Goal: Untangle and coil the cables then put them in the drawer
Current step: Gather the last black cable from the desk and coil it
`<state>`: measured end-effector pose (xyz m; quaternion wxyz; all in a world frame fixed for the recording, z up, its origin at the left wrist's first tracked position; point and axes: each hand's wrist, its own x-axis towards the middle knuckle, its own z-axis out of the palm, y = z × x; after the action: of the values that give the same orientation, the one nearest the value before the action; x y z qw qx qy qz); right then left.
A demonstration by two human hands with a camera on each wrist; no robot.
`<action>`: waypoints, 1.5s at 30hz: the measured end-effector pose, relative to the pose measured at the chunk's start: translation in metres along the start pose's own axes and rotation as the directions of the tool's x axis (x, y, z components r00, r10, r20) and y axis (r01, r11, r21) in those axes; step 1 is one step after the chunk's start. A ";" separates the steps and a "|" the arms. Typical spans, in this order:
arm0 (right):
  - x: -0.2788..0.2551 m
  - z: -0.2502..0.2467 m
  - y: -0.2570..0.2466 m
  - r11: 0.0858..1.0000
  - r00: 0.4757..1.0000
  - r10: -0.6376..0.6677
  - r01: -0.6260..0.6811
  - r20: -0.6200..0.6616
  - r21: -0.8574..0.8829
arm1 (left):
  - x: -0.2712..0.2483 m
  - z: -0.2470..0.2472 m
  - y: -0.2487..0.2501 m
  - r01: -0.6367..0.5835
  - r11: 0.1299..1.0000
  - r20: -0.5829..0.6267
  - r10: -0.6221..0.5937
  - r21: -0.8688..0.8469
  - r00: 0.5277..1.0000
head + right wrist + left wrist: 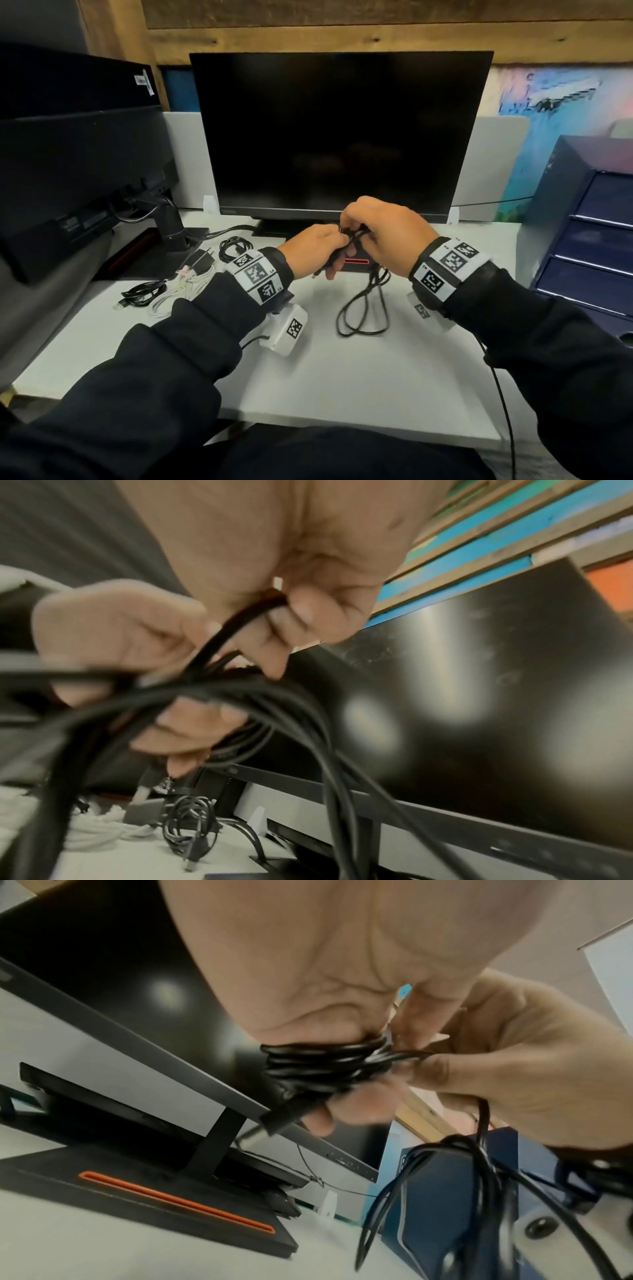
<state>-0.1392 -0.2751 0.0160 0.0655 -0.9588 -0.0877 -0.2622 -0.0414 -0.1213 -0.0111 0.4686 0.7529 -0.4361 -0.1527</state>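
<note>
A black cable (pixel 363 308) is held above the white desk (pixel 342 377), in front of the monitor. My left hand (pixel 334 245) has several turns of it wound round its fingers (pixel 322 1064), and a connector (pixel 284 1115) sticks out below them. My right hand (pixel 361 231) pinches a strand (pixel 240 626) right next to the left hand. The loose loops (pixel 479 1191) hang down from both hands, and their lower ends lie on the desk. A dark blue drawer unit (pixel 582 222) stands at the right.
At the left of the desk lie a small black coil (pixel 236 246), a black cable with a USB plug (pixel 140 294), a white cable (pixel 178 291) and a plug adapter (pixel 202 260). The monitor's black base (pixel 154 1199) with an orange slot sits under my hands.
</note>
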 end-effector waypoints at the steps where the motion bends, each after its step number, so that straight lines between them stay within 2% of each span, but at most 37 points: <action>1: -0.001 0.001 0.001 0.999 0.999 -0.008 0.006 -0.035 -0.052 | 0.000 0.000 0.003 0.002 1.000 0.001 -0.002 0.002 1.000; 3: -0.001 0.005 0.005 0.997 0.997 0.009 -0.016 -0.080 -0.080 | 0.001 -0.002 0.008 -0.025 0.994 -0.034 0.029 0.109 0.999; 5: 0.000 0.009 0.009 0.998 0.996 0.048 -0.050 -0.077 -0.027 | 0.003 -0.008 0.009 -0.051 0.969 -0.104 0.079 0.243 0.991; 8: 0.001 0.012 0.014 0.978 0.980 0.194 -0.197 0.052 0.074 | 0.003 -0.016 0.004 -0.023 0.970 -0.230 0.080 0.242 0.970; 10: 0.000 0.009 0.021 0.937 0.948 0.270 -0.299 0.167 0.183 | 0.002 -0.020 0.001 0.014 0.974 -0.260 0.047 0.225 0.964; 12: -0.003 0.003 0.024 0.857 0.921 0.257 -0.357 0.293 0.371 | 0.001 -0.021 0.000 0.040 0.976 -0.271 0.020 0.212 0.962; 14: -0.006 -0.003 0.025 0.720 0.908 0.173 -0.382 0.382 0.580 | 0.001 -0.020 0.000 0.059 0.978 -0.287 0.000 0.198 0.958; 16: -0.007 -0.006 0.027 0.651 0.911 0.137 -0.379 0.389 0.658 | 0.002 -0.020 -0.001 0.060 0.979 -0.286 -0.002 0.194 0.958; 18: -0.007 -0.008 0.028 0.630 0.908 0.143 -0.390 0.394 0.671 | 0.001 -0.022 -0.002 0.062 0.972 -0.282 0.005 0.228 0.960; 20: -0.006 -0.010 0.030 0.716 0.923 0.159 -0.352 0.350 0.603 | 0.000 -0.021 -0.003 0.061 0.971 -0.259 0.002 0.233 0.966; 22: -0.005 -0.008 0.032 0.857 0.955 0.199 -0.277 0.218 0.434 | -0.002 -0.015 -0.002 0.084 0.972 -0.206 -0.038 0.222 0.978; 23: -0.004 -0.007 0.033 0.899 0.965 0.216 -0.255 0.145 0.357 | -0.004 -0.012 -0.001 0.105 0.974 -0.167 -0.071 0.203 0.983; 25: -0.005 -0.002 0.038 0.934 0.961 0.272 -0.274 0.041 0.228 | -0.006 -0.006 0.004 0.161 0.983 -0.057 -0.157 0.084 0.986; 26: -0.006 0.000 0.040 0.939 0.954 0.300 -0.296 0.007 0.177 | -0.007 -0.004 0.007 0.187 0.982 0.020 -0.187 -0.034 0.982; 28: -0.009 0.005 0.040 0.934 0.940 0.338 -0.329 -0.042 0.138 | -0.008 -0.004 0.012 0.210 0.910 0.185 -0.151 -0.357 0.971; 30: -0.012 0.013 0.031 0.942 0.946 0.320 -0.312 -0.050 0.120 | -0.009 -0.009 0.016 0.217 0.726 0.273 -0.041 -0.652 0.961; 33: -0.013 0.033 0.009 0.974 0.975 0.218 -0.220 0.034 0.056 | -0.009 -0.015 0.022 0.177 0.452 0.222 0.049 -0.874 0.974; 36: -0.015 0.048 -0.009 0.981 0.969 0.167 -0.182 0.181 0.068 | -0.010 -0.015 0.022 0.072 0.271 0.085 0.038 -0.960 0.996; 39: -0.017 0.050 -0.016 0.976 0.955 0.183 -0.205 0.235 0.075 | -0.007 -0.012 0.020 -0.067 0.191 -0.073 -0.026 -0.979 0.997; 41: -0.018 0.050 -0.017 0.979 0.947 0.167 -0.192 0.275 0.068 | -0.002 -0.015 0.021 -0.170 0.176 -0.184 -0.064 -0.970 0.981; 43: -0.018 0.051 -0.019 0.979 0.930 0.131 -0.176 0.344 0.103 | 0.002 -0.022 0.022 -0.270 0.192 -0.296 -0.121 -0.943 0.947; 45: -0.018 0.051 -0.023 0.969 0.916 0.100 -0.178 0.389 0.172 | 0.005 -0.032 0.019 -0.353 0.261 -0.405 -0.179 -0.898 0.897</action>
<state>-0.1339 -0.2464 -0.0348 0.1641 -0.9832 -0.0564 -0.0572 -0.0277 -0.1109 0.0220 0.9178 0.2998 -0.1801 -0.1881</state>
